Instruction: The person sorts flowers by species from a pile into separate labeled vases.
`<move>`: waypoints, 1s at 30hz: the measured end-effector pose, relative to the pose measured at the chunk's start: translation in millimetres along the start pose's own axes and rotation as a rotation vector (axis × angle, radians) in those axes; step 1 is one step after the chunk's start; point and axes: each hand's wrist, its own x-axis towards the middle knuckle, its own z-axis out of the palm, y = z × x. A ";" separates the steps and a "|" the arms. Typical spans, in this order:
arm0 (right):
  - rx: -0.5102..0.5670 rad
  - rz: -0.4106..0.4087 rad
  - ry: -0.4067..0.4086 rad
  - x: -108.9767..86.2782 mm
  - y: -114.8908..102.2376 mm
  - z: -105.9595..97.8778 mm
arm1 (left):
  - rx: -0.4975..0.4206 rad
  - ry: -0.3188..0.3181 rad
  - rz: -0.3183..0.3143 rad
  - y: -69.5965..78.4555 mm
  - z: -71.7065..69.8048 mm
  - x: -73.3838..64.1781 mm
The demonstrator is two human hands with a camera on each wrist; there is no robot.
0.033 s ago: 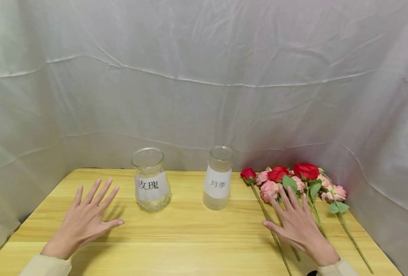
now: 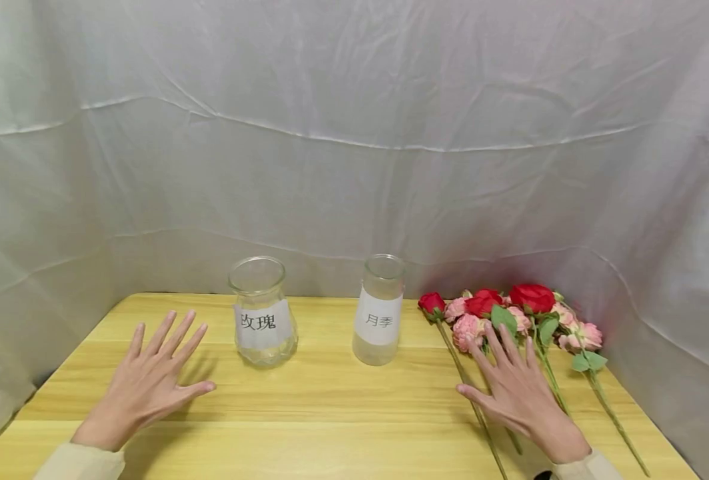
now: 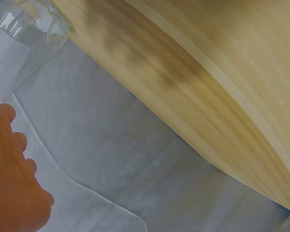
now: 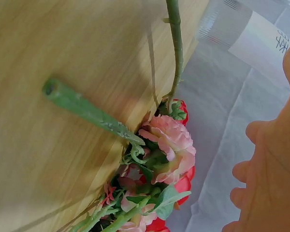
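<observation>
My left hand is spread, palm down, over the left part of the table, holding nothing. To its right stands a round-bellied glass vase with a white label reading 玫瑰. A straight, narrower glass vase labelled 月季 stands near the middle. My right hand is spread too, above the flower stems, and holds nothing. Beyond its fingertips lie the blooms: a single red rose, larger red flowers and pink flowers. In the right wrist view, a cut green stem points toward the camera.
The flowers' long stems run toward the near right edge of the wooden table. Grey cloth hangs behind the table and on both sides. Both vases stand upright near the back edge.
</observation>
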 end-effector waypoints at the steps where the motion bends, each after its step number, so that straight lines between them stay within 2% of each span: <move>1: 0.002 0.001 -0.001 0.0 -0.1 -0.4 | -0.001 0.003 -0.001 0.0 0.0 0.1; 14: -0.001 0.004 0.002 -2.5 1.4 0.3 | -0.002 -0.003 -0.018 -1.0 -0.6 -2.5; 23: -0.021 -0.023 0.029 -3.0 3.4 -0.4 | 0.007 -0.027 -0.018 1.4 1.9 -1.9; 26: -0.011 -0.015 0.034 1.0 3.7 -4.6 | -0.025 -0.045 -0.049 4.7 0.1 0.8; 30: 0.057 0.013 0.083 6.9 2.3 -11.4 | -0.107 -0.056 -0.129 11.8 -5.7 10.1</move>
